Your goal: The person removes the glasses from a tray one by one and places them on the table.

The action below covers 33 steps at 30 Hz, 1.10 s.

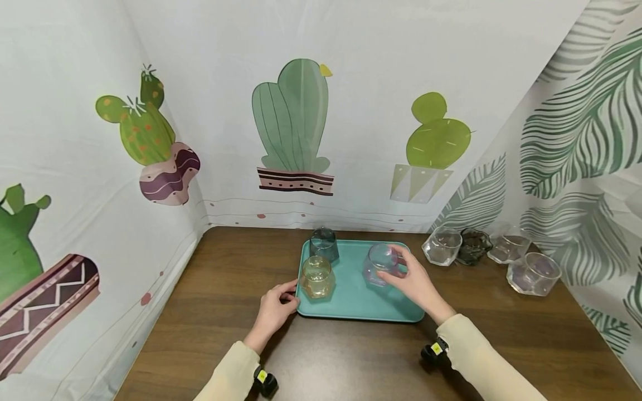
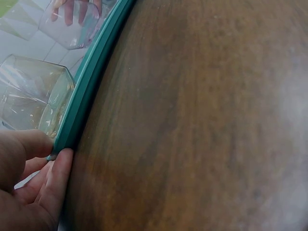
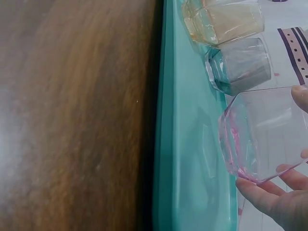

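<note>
A teal tray (image 1: 351,305) lies on the wooden table. At its left edge my left hand (image 1: 277,308) pinches the rim, thumb above and a finger below in the left wrist view. My right hand (image 1: 413,280) holds a clear pink-purple faceted glass (image 3: 264,130) over the right half of the tray, thumb on one side and fingers on the other. The glass is upright, its base close over the tray. On the tray's left half stand an amber glass (image 1: 317,278) in front and a dark grey-blue glass (image 1: 323,245) behind it.
To the right of the tray stand several more glasses: a clear one (image 1: 442,247), a dark grey wavy one (image 1: 473,247), another clear one (image 1: 509,245) and a faintly purple one (image 1: 533,274). A cactus-print cloth (image 1: 361,111) hangs behind the table.
</note>
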Each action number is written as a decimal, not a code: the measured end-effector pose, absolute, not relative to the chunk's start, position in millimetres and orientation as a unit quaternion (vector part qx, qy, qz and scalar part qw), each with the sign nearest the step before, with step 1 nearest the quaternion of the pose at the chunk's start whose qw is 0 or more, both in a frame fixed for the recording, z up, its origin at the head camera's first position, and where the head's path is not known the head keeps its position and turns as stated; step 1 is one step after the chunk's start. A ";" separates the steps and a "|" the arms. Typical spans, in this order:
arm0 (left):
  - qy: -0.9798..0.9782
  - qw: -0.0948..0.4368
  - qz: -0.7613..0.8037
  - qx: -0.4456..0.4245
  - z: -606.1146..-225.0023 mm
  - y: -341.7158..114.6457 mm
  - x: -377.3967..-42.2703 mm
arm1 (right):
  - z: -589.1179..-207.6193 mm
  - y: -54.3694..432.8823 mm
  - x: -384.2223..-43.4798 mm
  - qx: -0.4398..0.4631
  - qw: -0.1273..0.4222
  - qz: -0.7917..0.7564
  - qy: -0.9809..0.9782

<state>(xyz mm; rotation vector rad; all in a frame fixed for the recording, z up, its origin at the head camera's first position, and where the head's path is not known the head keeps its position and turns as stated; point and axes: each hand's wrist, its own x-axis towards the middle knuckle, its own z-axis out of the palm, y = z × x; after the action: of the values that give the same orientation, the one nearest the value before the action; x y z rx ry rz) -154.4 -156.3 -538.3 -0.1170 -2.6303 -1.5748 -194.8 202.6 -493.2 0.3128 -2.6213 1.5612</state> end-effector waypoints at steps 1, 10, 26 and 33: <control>-0.857 0.037 -0.512 -0.037 -538.1 -156.3 -154.4 | -493.0 204.1 -193.7 0.103 0.040 0.509 -0.854; -0.861 0.042 -0.505 -0.036 -538.3 -154.7 -154.3 | -491.8 220.3 -180.7 0.094 0.046 0.507 -0.856; -0.864 0.048 -0.501 -0.035 -536.7 -154.4 -154.2 | -489.9 257.0 -163.0 0.084 0.079 0.487 -0.866; -0.864 0.035 -0.501 -0.024 -536.9 -155.1 -154.8 | -486.4 274.6 -156.2 0.079 0.097 0.485 -0.865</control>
<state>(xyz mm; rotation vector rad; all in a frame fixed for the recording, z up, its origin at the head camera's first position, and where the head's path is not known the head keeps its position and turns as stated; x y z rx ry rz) -154.8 -155.1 -536.9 -0.0741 -2.6559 -1.5404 -156.2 274.6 -486.4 0.2329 -2.5628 1.4376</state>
